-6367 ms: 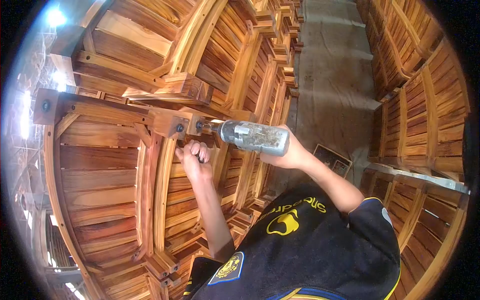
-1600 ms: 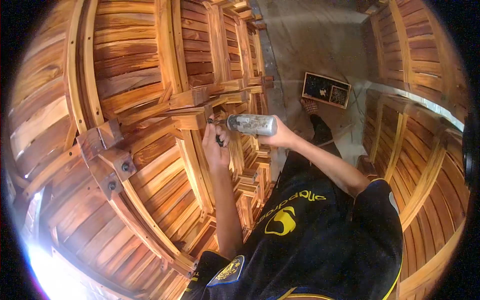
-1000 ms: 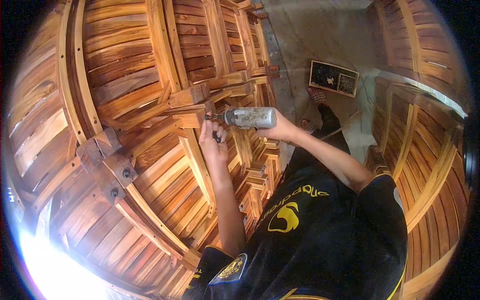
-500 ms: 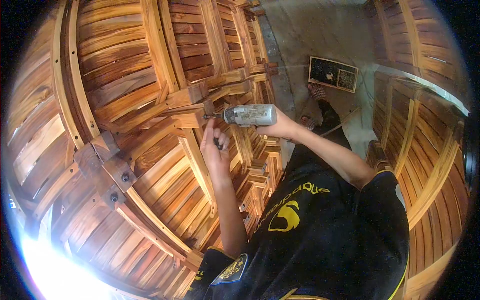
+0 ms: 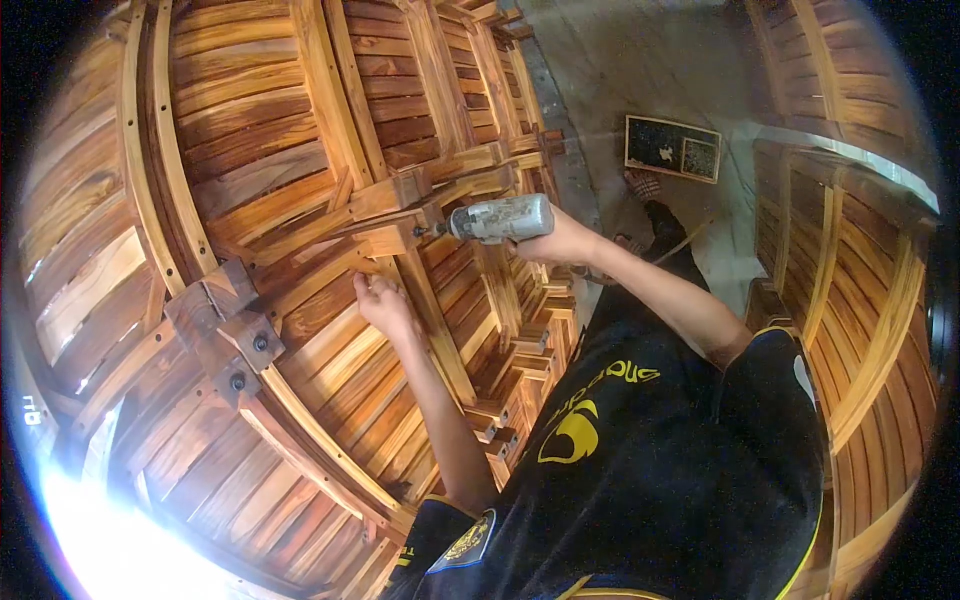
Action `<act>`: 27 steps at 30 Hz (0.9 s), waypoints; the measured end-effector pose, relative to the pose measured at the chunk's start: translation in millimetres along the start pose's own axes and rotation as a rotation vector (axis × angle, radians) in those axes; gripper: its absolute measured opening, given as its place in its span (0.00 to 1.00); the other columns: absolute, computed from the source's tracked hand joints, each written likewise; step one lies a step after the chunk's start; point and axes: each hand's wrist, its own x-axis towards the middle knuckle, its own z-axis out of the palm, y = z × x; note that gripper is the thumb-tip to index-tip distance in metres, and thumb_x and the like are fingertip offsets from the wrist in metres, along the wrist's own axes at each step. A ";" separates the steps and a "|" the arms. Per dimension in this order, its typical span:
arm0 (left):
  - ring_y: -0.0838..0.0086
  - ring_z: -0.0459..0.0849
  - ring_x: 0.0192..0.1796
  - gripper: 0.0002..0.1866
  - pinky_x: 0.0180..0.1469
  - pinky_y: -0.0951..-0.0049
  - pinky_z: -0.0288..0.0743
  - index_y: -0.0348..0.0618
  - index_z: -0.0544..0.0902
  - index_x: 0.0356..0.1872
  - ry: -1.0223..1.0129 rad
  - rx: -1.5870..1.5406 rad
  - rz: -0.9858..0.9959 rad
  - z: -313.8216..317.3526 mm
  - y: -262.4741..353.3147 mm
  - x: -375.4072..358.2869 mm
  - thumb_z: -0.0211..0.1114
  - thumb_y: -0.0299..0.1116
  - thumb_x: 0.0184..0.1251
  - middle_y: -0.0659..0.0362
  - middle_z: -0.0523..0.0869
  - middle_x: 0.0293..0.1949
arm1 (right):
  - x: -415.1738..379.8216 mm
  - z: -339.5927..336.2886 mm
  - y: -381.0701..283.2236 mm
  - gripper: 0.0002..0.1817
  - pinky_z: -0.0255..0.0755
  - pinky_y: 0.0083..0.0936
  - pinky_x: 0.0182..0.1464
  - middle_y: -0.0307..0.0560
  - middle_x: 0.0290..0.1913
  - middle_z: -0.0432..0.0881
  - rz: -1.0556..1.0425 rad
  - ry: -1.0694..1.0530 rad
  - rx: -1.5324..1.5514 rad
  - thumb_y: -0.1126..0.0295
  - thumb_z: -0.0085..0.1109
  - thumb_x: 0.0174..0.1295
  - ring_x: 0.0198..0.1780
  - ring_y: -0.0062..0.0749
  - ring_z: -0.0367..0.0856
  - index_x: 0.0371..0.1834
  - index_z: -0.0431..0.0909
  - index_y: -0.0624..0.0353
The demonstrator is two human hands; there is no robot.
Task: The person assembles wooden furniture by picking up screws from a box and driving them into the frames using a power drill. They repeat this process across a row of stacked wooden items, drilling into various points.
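My right hand (image 5: 558, 240) is wrapped round the grip of a worn silver-grey power drill (image 5: 505, 219). Its dark chuck and bit point left, and the tip meets the end of a wooden block (image 5: 385, 241) on the slatted wooden furniture, at a dark fastener too small to make out. Below and left of that block is my left hand (image 5: 385, 303), its fingers curled in near the wooden slats. Whether it holds something small is hidden by the fingers.
Slatted wooden frames (image 5: 240, 120) fill the left side, with dark bolts (image 5: 260, 343) in a joint block. More slatted wood (image 5: 870, 360) stands on the right. A shallow box (image 5: 672, 148) of small dark pieces lies on the floor beyond my feet.
My left hand has moved away from the drill bit, down and left. The drill stays at the block, its tip now against the wood end.
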 end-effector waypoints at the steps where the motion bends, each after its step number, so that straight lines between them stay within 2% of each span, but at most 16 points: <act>1: 0.86 0.61 0.18 0.20 0.19 0.82 0.56 0.35 0.67 0.60 0.013 0.059 0.033 1.3 -0.2 3.0 0.46 0.24 0.68 0.68 0.66 0.20 | -0.2 -0.4 -3.9 0.20 0.67 0.19 0.23 0.35 0.26 0.77 -0.008 -0.001 0.014 0.77 0.61 0.46 0.24 0.16 0.72 0.45 0.75 0.61; 2: 0.86 0.61 0.18 0.18 0.20 0.82 0.56 0.34 0.70 0.57 0.027 0.118 0.065 2.3 -0.6 5.0 0.45 0.24 0.68 0.68 0.67 0.20 | -0.4 -1.0 -6.5 0.18 0.62 0.19 0.19 0.34 0.23 0.75 -0.014 -0.001 0.028 0.76 0.61 0.46 0.20 0.14 0.69 0.44 0.75 0.61; 3: 0.86 0.61 0.18 0.18 0.20 0.82 0.56 0.34 0.70 0.57 0.021 0.118 0.063 2.1 -0.6 7.2 0.45 0.24 0.68 0.68 0.67 0.20 | 0.4 -1.7 -5.9 0.18 0.62 0.19 0.19 0.34 0.23 0.75 -0.013 0.004 0.028 0.76 0.61 0.46 0.20 0.14 0.69 0.44 0.75 0.61; 5: 0.85 0.64 0.19 0.14 0.20 0.80 0.56 0.32 0.74 0.50 0.047 0.270 0.149 0.4 5.9 6.2 0.45 0.24 0.67 0.68 0.69 0.20 | 3.1 -2.2 0.6 0.19 0.62 0.19 0.18 0.34 0.22 0.74 -0.021 0.018 -0.061 0.75 0.61 0.45 0.19 0.15 0.68 0.44 0.75 0.60; 8: 0.84 0.65 0.19 0.14 0.21 0.79 0.56 0.31 0.75 0.48 0.011 0.291 0.250 -2.1 4.1 5.4 0.45 0.24 0.67 0.67 0.71 0.20 | 4.4 -3.3 5.7 0.19 0.61 0.19 0.16 0.33 0.21 0.74 -0.045 0.000 -0.061 0.75 0.60 0.45 0.18 0.15 0.67 0.44 0.75 0.60; 12: 0.85 0.64 0.19 0.14 0.21 0.80 0.56 0.31 0.75 0.49 -0.010 0.151 0.159 -3.5 -2.9 8.8 0.45 0.23 0.67 0.67 0.71 0.20 | 4.5 -3.8 2.2 0.19 0.60 0.18 0.16 0.33 0.22 0.74 -0.084 -0.013 -0.045 0.76 0.60 0.45 0.18 0.14 0.67 0.44 0.76 0.60; 14: 0.85 0.64 0.20 0.15 0.21 0.80 0.56 0.30 0.74 0.50 -0.030 0.132 0.208 0.0 1.6 4.2 0.43 0.22 0.66 0.67 0.71 0.19 | 2.1 -1.8 -10.1 0.19 0.67 0.20 0.22 0.35 0.25 0.76 -0.028 -0.011 -0.042 0.76 0.60 0.44 0.23 0.16 0.70 0.44 0.76 0.60; 15: 0.85 0.64 0.20 0.15 0.21 0.80 0.56 0.30 0.74 0.50 -0.031 0.132 0.209 0.0 0.0 4.9 0.43 0.22 0.66 0.67 0.71 0.19 | 0.1 -1.6 -16.3 0.19 0.67 0.20 0.22 0.35 0.25 0.76 -0.029 -0.011 -0.042 0.76 0.60 0.44 0.23 0.16 0.70 0.44 0.76 0.60; 17: 0.85 0.64 0.19 0.16 0.21 0.81 0.55 0.30 0.73 0.51 -0.016 0.054 0.142 1.7 -1.6 6.1 0.42 0.21 0.66 0.67 0.70 0.19 | -3.1 -0.7 -34.2 0.19 0.72 0.23 0.32 0.37 0.29 0.79 0.013 -0.023 -0.108 0.77 0.60 0.44 0.29 0.20 0.74 0.44 0.76 0.62; 18: 0.85 0.64 0.19 0.16 0.21 0.81 0.55 0.30 0.73 0.51 -0.017 0.051 0.146 1.8 -2.1 5.8 0.42 0.21 0.66 0.67 0.70 0.19 | -1.8 -1.6 -32.1 0.19 0.72 0.23 0.32 0.37 0.29 0.79 0.009 -0.022 -0.110 0.77 0.60 0.44 0.29 0.20 0.74 0.44 0.76 0.62; 20: 0.85 0.63 0.18 0.18 0.20 0.81 0.54 0.30 0.72 0.54 -0.017 0.065 0.106 5.2 8.5 -1.9 0.42 0.21 0.65 0.68 0.69 0.19 | 1.8 -1.2 -24.9 0.20 0.73 0.23 0.41 0.39 0.32 0.81 -0.037 -0.041 -0.110 0.77 0.60 0.43 0.34 0.22 0.75 0.44 0.76 0.63; 23: 0.86 0.62 0.18 0.18 0.19 0.81 0.53 0.30 0.71 0.55 -0.012 0.033 0.113 4.9 2.7 1.2 0.43 0.21 0.65 0.68 0.68 0.19 | 3.6 0.9 -17.2 0.20 0.73 0.23 0.42 0.40 0.33 0.81 -0.119 -0.043 -0.108 0.78 0.60 0.43 0.35 0.21 0.75 0.44 0.76 0.63; 27: 0.86 0.63 0.18 0.18 0.19 0.81 0.54 0.31 0.71 0.55 0.018 0.023 0.088 2.7 0.8 1.6 0.43 0.21 0.65 0.68 0.68 0.19 | 6.8 -1.9 -13.4 0.20 0.72 0.23 0.44 0.40 0.36 0.82 -0.071 -0.058 -0.160 0.78 0.61 0.44 0.38 0.21 0.76 0.45 0.76 0.63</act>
